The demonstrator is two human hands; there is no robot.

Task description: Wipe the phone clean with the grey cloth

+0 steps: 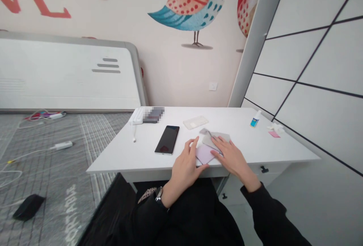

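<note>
Not much to read here, honestly. The wall (pixel 159 72) is showing part of some big red lettering (pixel 31 0) at the top left, cut off by the frame edge, so only what looks like a "V" or "N" stroke and an "E" are coming through, not a whole word. The grey mat (pixel 56 185) on the floor is carrying pale print (pixel 70 215) running sideways along its edge, looking like "PORTABLE", though it's faint. The little bottle (pixel 255 119) on the white desk (pixel 119 155) is wearing a blue label, too small to read.
</note>
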